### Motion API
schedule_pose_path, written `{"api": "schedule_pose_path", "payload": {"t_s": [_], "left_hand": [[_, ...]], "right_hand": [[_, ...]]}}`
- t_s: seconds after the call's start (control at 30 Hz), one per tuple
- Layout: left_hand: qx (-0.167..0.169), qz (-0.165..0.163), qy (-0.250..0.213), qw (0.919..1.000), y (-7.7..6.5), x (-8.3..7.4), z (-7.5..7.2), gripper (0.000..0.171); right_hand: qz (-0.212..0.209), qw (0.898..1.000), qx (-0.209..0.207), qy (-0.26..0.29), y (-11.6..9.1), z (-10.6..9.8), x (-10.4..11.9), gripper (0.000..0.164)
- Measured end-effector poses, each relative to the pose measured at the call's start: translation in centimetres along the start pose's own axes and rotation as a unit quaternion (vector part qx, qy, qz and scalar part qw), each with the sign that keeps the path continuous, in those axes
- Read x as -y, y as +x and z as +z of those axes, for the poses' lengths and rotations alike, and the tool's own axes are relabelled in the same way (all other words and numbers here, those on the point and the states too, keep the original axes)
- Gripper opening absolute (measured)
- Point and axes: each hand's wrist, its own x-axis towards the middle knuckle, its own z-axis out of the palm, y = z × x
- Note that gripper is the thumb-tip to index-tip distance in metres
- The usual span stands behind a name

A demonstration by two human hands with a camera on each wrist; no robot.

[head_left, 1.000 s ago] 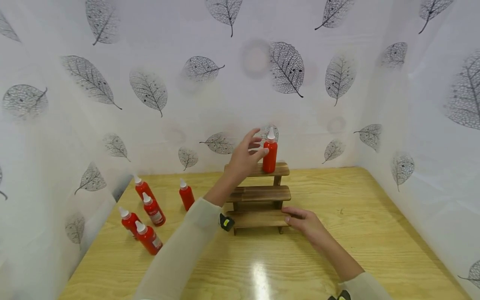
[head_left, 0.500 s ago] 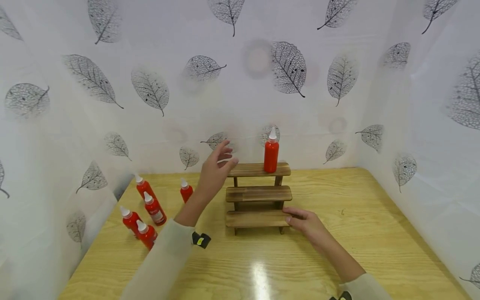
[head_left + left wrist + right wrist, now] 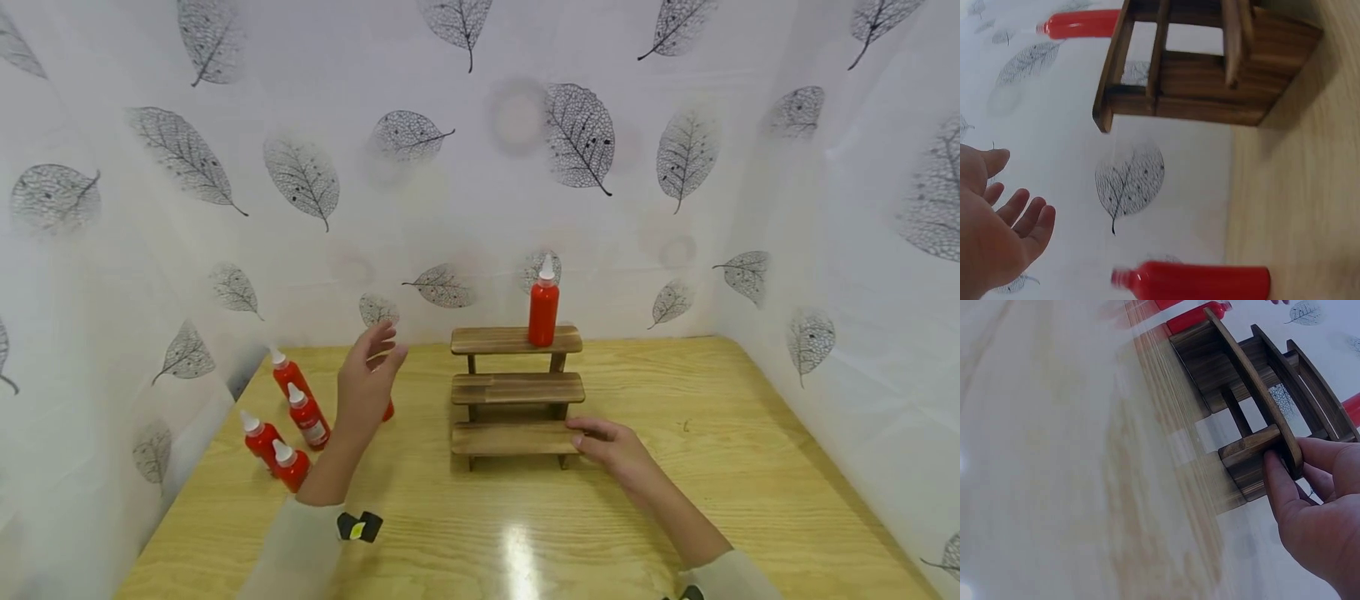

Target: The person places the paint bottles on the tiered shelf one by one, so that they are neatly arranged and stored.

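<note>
My left hand (image 3: 367,383) hovers with loosely bent fingers and nothing in it, just in front of a lone red squeeze bottle (image 3: 388,412). It hides most of that bottle in the head view; in the left wrist view the red bottle (image 3: 1204,282) lies beside the hand, apart from the fingers. My right hand (image 3: 613,454) pinches the right end of the lowest step of a three-step wooden display stand (image 3: 517,388). Thumb and fingers (image 3: 1282,481) grip that step's end in the right wrist view. Another red bottle (image 3: 543,315) with a white nozzle stands upright on the top step, right of centre.
Several more white-nozzled red bottles (image 3: 307,417) stand grouped on the left of the wood-grain table (image 3: 720,467). A white leaf-printed sheet (image 3: 480,192) rises behind the table and along both sides.
My left hand has drawn away from the bottle on the top step, moving left and down to the lone bottle. The right hand has kept its grip on the stand.
</note>
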Motion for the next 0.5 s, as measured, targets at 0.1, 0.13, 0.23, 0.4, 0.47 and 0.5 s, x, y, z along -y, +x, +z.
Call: {"api": "schedule_pose_path", "payload": {"t_s": [0.1,0.13,0.23,0.4,0.47,0.5], "left_hand": [[-0.036,-0.009,0.014,0.9992,-0.5,1.2,-0.7,0.047],[-0.047,-0.016,0.015,0.9986,-0.6,1.6,-0.9,0.046],[-0.073,-0.040,0.020,0.9963,-1.2,2.5,-1.2,0.045],[-0.101,-0.072,0.025,0.9920,-1.8,3.8,-1.1,0.045],[-0.109,-0.079,0.027,0.9905,-1.9,4.4,-1.0,0.044],[-0.113,-0.082,0.028,0.9899,-1.9,4.7,-0.9,0.044]], "right_hand": [[-0.002,1.000,0.000,0.004,0.0,0.0,-0.1,0.048],[-0.001,1.000,0.000,0.005,0.0,0.0,-0.1,0.047],[-0.003,1.000,0.000,0.007,0.1,-0.1,-0.2,0.046],[-0.005,1.000,-0.002,0.004,0.2,0.0,-0.3,0.045],[-0.005,1.000,-0.003,0.005,0.1,-0.1,-0.3,0.045],[-0.005,1.000,-0.003,0.006,0.1,-0.1,-0.3,0.045]]}}
